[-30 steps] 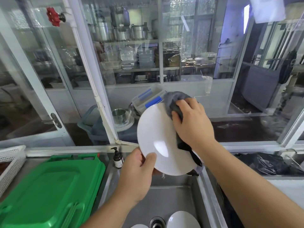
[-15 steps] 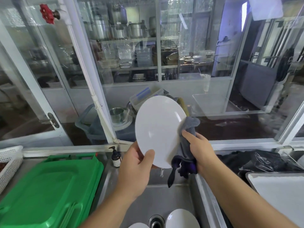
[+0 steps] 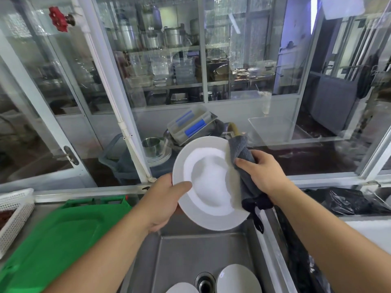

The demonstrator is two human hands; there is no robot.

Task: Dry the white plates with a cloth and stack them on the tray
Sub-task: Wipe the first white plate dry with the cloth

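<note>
Plate (image 3: 211, 182) rim pinched by left hand (image 3: 163, 199) fingers (image 3: 179, 185).

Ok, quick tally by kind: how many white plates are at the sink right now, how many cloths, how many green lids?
White plates: 3, one held over the sink, two in the sink basin
Grey cloths: 1, gripped by the right hand
Green lids: 1
Total: 5

The left hand holds the raised plate's rim.

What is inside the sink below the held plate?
In the sink: a drain and two white plates, both cut off by the picture's lower edge. Anything nearer is out of view.
</note>
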